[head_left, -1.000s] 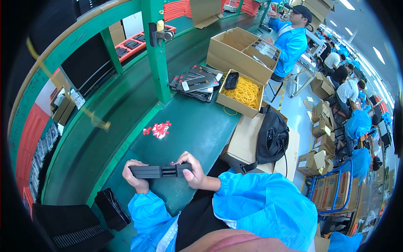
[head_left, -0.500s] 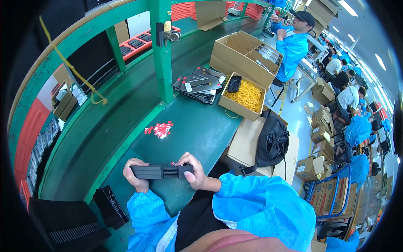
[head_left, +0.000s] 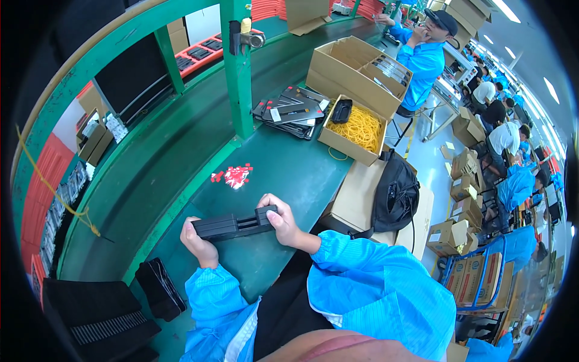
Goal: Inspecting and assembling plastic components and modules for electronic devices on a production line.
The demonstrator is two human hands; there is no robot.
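Between my two hands, above the green work surface (head_left: pixel 283 175), is a long black slotted plastic block (head_left: pixel 218 227). My left hand (head_left: pixel 199 244) is closed around its left end. The fingers and thumb of my right hand (head_left: pixel 283 222) grip the right end, beside an open recess with rails across it. That right end sits a little higher than the left. Beyond the block lies a loose pile of small red and white pieces (head_left: pixel 236 176), apart from both hands. My fingers hide parts of both ends.
Flat dark panels (head_left: pixel 291 111) are stacked at the far end, next to a carton of yellow cords (head_left: pixel 362 130) and a larger carton (head_left: pixel 338 69). A black backpack (head_left: pixel 395 193) rests on a box at right. Black foam (head_left: pixel 102 320) and dark strips (head_left: pixel 160 289) lie near left.
Both hands have shifted slightly away from me with the block, whose right end has tilted upward. At left, the hanging yellow cord appears lower and further left.
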